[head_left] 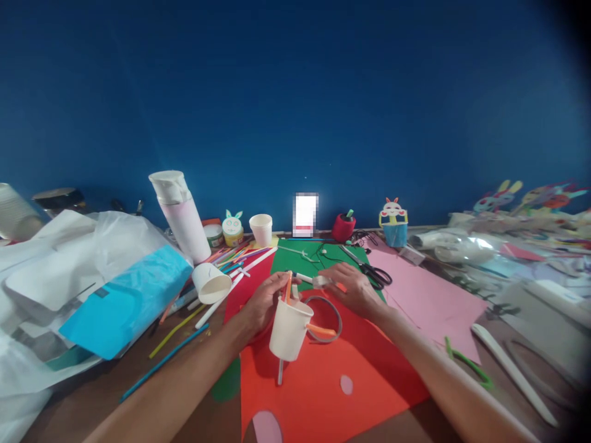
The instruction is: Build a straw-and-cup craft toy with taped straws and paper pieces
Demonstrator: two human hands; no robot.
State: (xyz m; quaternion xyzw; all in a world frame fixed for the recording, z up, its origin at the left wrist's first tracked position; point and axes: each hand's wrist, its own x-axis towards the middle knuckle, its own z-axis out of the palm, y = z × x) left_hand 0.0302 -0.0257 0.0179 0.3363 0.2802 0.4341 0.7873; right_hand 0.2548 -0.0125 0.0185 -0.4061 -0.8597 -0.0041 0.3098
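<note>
In the head view my left hand (268, 298) is closed at the rim of a white paper cup (290, 332), its fingertips pinching an orange strip (289, 288) that stands up out of the cup. Another orange strip (322, 331) pokes from the cup's side, beside a thin grey loop (340, 320). Below the cup's base a thin pale straw (280, 373) sticks out. My right hand (353, 288) is closed on a small white piece (319, 281), its fingers bent. A thin white stick (305, 278) lies between the hands; which hand bears it I cannot tell.
Orange paper (369, 381) lies beneath my hands, green paper (281, 261) behind. Black scissors (379, 277) rest right of my right hand. A tipped paper cup (211, 284), a tall white bottle (180, 215) and plastic bags (124, 231) are left. Pink paper (429, 295) is right.
</note>
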